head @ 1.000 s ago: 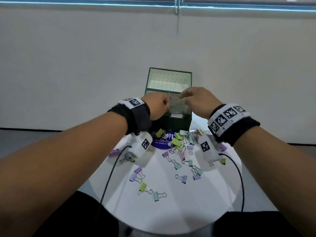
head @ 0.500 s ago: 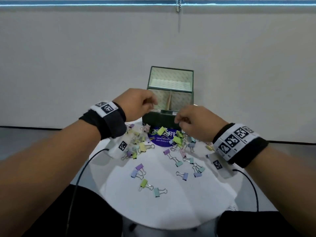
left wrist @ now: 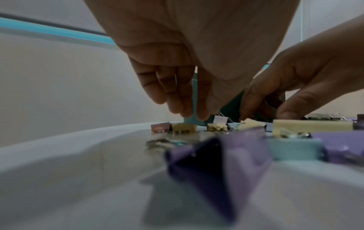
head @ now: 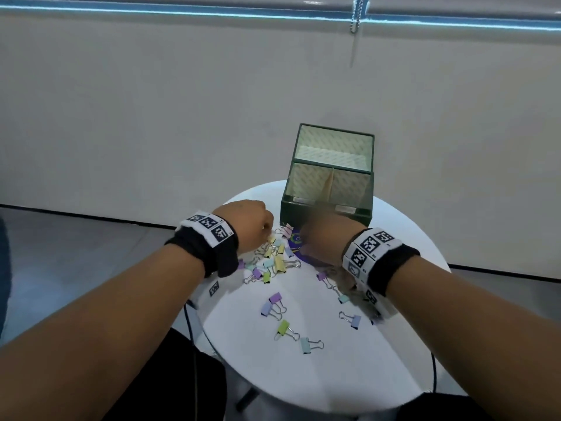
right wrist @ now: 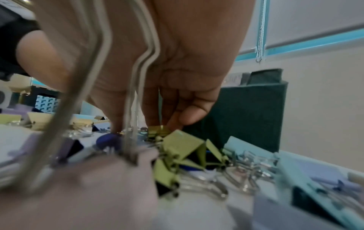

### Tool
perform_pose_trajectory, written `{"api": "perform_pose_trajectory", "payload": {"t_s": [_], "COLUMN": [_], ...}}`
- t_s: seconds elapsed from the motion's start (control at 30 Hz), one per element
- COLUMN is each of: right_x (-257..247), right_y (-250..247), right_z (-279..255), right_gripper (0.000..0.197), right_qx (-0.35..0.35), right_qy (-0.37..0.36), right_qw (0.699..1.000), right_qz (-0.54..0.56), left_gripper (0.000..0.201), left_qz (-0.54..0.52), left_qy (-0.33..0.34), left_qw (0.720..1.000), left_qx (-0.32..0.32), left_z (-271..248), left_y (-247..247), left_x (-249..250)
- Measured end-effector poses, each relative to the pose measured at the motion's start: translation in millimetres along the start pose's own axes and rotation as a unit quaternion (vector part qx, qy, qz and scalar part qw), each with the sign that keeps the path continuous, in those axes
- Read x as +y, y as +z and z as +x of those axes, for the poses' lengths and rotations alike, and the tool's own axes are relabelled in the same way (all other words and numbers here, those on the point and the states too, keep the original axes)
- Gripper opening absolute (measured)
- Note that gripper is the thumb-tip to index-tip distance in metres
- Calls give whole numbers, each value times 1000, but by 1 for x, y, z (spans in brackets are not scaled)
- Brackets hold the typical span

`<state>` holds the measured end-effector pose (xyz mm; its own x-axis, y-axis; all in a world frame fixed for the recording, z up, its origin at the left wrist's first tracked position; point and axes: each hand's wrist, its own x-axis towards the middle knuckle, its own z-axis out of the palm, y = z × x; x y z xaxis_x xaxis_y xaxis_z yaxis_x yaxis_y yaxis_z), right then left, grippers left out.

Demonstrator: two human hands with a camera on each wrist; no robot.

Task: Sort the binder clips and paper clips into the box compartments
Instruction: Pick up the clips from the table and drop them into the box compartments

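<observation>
**Both hands reaching into clip pile**

Left hand (left wrist: 177,87) is hovering, fingers extended, holding nothing. Right hand (right wrist: 167,93) is closing on a clip; grip unconfirmed. Binder clips (head: 274,259) are lying at 6 o'clock of the box (head: 326,212). Recommend isolating one clip before lifting.

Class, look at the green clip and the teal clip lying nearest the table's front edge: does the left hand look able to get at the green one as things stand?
Probably yes. The green clip lies alone on open table, apart from the teal clip, with nothing above it. The left hand is busy in the pile farther back and would only need to draw back.
</observation>
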<state>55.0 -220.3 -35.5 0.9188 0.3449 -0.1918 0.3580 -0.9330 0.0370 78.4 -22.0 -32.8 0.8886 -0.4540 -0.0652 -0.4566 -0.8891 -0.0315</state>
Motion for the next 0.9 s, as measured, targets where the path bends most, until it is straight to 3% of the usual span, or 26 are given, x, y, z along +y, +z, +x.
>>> {"api": "perform_pose_trajectory", "payload": {"t_s": [0.17,0.4,0.57,0.7,0.8,0.9], "right_x": [-3,-7,-13,-12,-7,-2], "right_y": [6,5,6,5,2,1], "right_z": [4,4,1,1,2,1], "right_gripper": [41,11,4,14,8,23], "right_qx": [7,22,30,56,75,92], "right_qy": [-16,-44,-43,-18,5,21], "right_qw": [1000,998,998,995,993,992], "right_qz": [19,47,47,75,86,86], "left_gripper": [13,11,10,17,17,29], "left_qz": [-3,-51,-56,-34,-33,-46], "left_qy": [-35,-22,-10,-17,-27,-1], "left_qw": [999,998,998,999,999,999], "left_qx": [-8,-23,-20,-10,4,-7], "left_z": [-6,-9,-6,-8,-10,-11], "left_y": [3,10,15,17,15,10], "left_x": [0,-2,-3,-3,-4,-2]}}
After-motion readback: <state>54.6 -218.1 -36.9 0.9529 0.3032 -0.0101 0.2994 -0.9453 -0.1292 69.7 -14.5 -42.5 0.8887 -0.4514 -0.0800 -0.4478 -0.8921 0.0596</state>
